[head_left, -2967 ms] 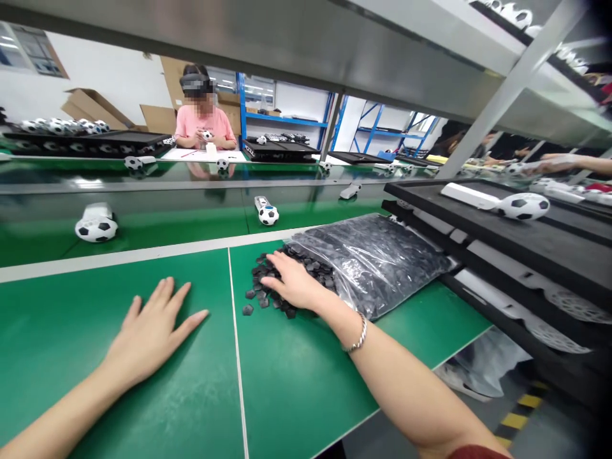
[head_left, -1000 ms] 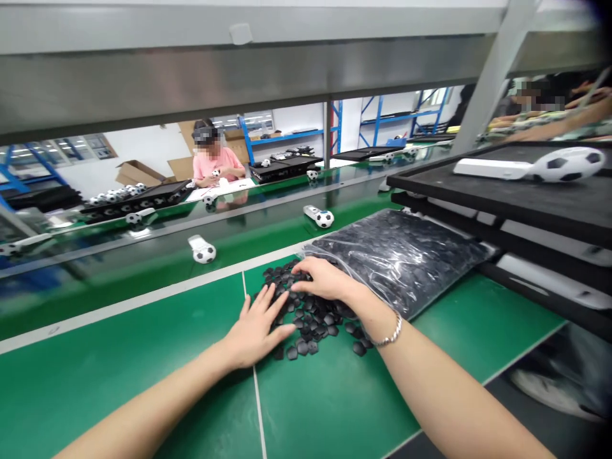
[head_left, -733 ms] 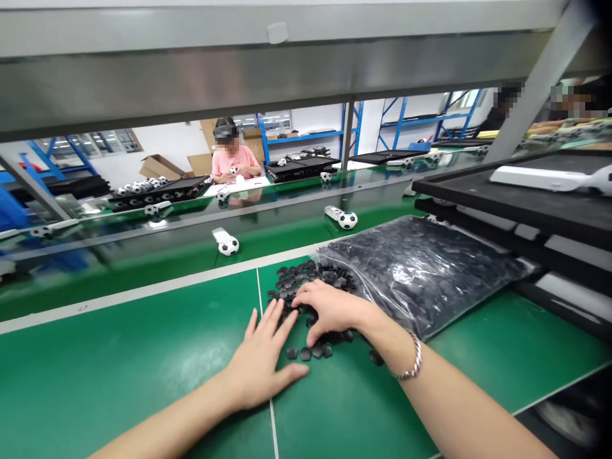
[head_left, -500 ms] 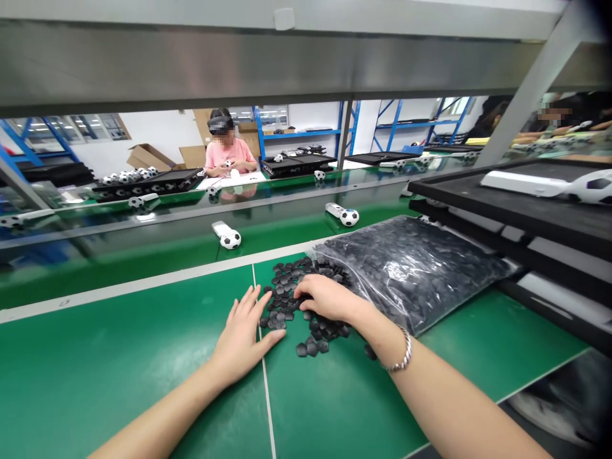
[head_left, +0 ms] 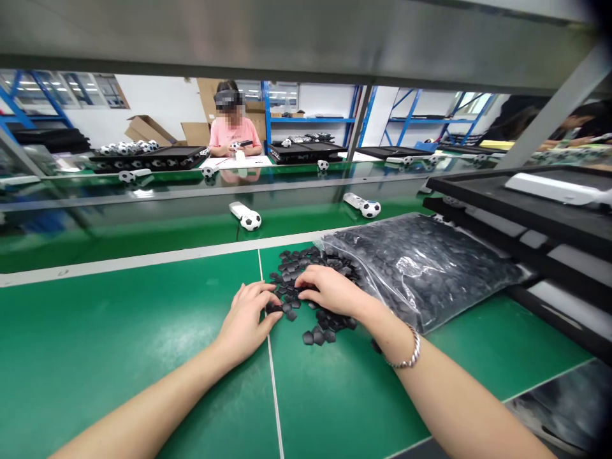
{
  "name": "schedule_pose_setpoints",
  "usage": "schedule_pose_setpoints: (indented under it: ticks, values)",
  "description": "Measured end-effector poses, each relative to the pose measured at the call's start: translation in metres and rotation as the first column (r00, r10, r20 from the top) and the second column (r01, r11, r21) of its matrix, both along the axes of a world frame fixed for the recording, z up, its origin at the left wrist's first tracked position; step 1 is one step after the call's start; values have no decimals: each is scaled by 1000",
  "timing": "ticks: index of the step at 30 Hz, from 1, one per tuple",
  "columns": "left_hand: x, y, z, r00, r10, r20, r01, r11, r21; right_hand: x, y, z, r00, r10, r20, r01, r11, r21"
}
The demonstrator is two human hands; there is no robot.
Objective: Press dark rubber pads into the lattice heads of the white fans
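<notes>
Small black pentagon pieces (head_left: 319,336) lie in a loose heap on the green work surface (head_left: 143,331). At the heap's left edge, my left hand (head_left: 248,315) has its fingers curled and its thumb drawn in, with a few pieces between them. My right hand (head_left: 329,290), palm down over the middle of the heap, has thumb and fingertips pinched at a black piece; the palm hides those underneath. Behind my right wrist lies a clear plastic bag (head_left: 430,268) full of the same pieces, its mouth towards the heap.
Beyond the pale strip, white handheld devices with soccer-ball ends (head_left: 249,220) lie on the green belt (head_left: 301,220). Stacked black trays (head_left: 540,197) stand at the right. A metal shelf (head_left: 287,38) spans overhead. Across the line sits a person in pink (head_left: 235,135).
My left hand's spread fingers have curled in around pieces at the heap's edge. My right hand stays at the heap, fingertips still pinched. The camera view has shifted slightly.
</notes>
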State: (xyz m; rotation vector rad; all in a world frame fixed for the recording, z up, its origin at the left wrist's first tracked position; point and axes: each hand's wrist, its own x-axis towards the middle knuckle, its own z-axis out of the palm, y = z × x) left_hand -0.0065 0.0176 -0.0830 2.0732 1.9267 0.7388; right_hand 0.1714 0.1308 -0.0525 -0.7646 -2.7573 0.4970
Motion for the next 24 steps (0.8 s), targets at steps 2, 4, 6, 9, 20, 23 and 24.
schedule_pose_setpoints:
  ticks: [2,4,6,9,20,23,24]
  values:
    - [1,0,2,1000,-4,30,4,1000,2,-1,0,-3,1000,16,-7,-16,1000,-8]
    - [2,-1,3,999,-11,53,10,1000,8,-1,1,-4,1000,19,-6,-19,1000,-14]
    - [3,0,3,997,-12,72,11,1000,18,-1,1,-5,1000,22,-3,-22,1000,-16]
    - [2,0,1,997,-3,83,1,1000,24,-1,-1,-4,999,34,-20,-34,999,-15]
    - [1,1,-2,1000,3,5,-3,1000,13,-2,-1,-7,999,32,-15,-31,999,12]
    - [1,0,-2,1000,-1,-3,1,1000,0,-2,-1,-6,1000,29,-5,-29,1000,0]
    - [1,0,-1,1000,-2,-3,2,1000,-5,-2,-1,-6,1000,27,-3,-27,1000,-3]
